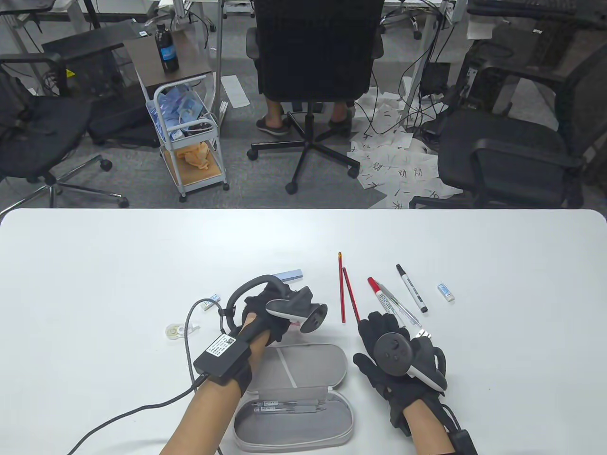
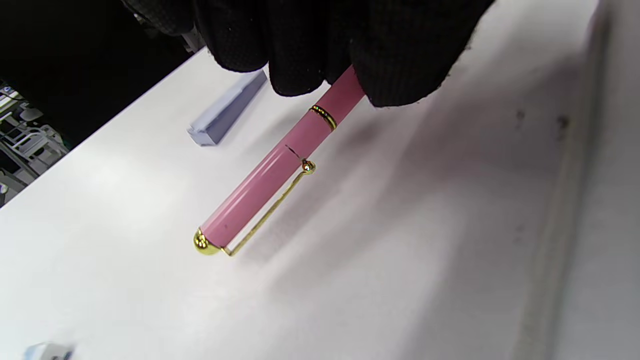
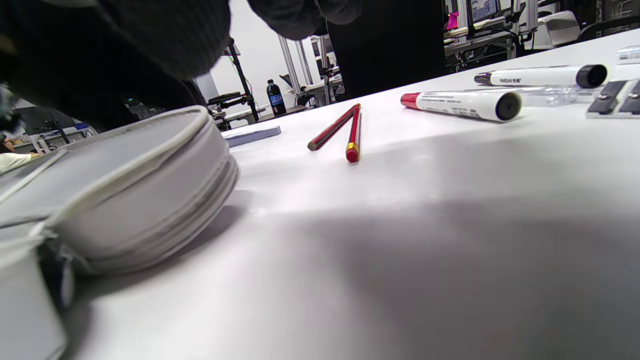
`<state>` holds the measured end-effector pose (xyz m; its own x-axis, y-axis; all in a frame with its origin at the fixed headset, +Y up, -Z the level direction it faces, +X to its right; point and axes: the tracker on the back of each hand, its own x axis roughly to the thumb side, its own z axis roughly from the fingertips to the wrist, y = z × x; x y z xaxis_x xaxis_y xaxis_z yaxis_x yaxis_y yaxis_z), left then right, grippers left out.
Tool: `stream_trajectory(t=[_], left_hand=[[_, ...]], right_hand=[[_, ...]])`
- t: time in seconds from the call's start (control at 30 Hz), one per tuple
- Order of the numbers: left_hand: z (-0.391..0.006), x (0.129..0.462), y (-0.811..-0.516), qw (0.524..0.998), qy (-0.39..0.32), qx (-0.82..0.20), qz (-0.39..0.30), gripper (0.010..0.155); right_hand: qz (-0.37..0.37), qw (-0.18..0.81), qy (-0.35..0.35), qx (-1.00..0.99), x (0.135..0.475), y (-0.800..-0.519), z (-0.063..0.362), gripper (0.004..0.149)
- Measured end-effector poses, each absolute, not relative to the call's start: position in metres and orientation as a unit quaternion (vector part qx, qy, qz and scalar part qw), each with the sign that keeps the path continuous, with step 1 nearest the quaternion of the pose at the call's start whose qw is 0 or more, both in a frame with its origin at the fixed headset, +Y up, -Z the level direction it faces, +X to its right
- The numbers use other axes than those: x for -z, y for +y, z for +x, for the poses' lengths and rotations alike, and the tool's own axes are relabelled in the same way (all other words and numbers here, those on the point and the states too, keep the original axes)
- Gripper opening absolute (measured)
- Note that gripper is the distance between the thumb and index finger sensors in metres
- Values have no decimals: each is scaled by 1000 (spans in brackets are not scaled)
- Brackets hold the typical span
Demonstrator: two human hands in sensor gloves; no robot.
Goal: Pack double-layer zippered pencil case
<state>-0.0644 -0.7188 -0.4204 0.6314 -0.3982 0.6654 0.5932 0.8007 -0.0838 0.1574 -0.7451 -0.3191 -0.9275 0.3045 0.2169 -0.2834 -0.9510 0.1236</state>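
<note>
The grey zippered pencil case (image 1: 332,367) lies open at the table's front middle, with several pens in its near half (image 1: 289,406); it also shows in the right wrist view (image 3: 125,200). My left hand (image 1: 280,324) is just beyond the case. In the left wrist view its fingers (image 2: 350,55) pinch a pink pen with gold clip (image 2: 270,185), held slanted just above the table. My right hand (image 1: 384,332) rests open on the table right of the case, its fingers by a clear pen (image 1: 400,308).
Two red pencils (image 1: 344,290), a red-capped marker (image 1: 381,293), a black-capped marker (image 1: 411,294) and an eraser (image 1: 446,292) lie beyond my right hand. A pale blue box (image 1: 290,275), a small eraser (image 1: 211,301) and correction tape (image 1: 176,330) lie around my left hand.
</note>
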Motion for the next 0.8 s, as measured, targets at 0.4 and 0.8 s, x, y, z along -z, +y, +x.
stream_trajectory(t=[0.4,0.8], left_hand=[[-62,301,-686,885,-426,131,-137,57],[-61,255,-717,890,-428,123,-101,60]], right_hand=[[120,138,36,-983,318,-743,156,71],[125,134,28,-983,313,-739,153,71]])
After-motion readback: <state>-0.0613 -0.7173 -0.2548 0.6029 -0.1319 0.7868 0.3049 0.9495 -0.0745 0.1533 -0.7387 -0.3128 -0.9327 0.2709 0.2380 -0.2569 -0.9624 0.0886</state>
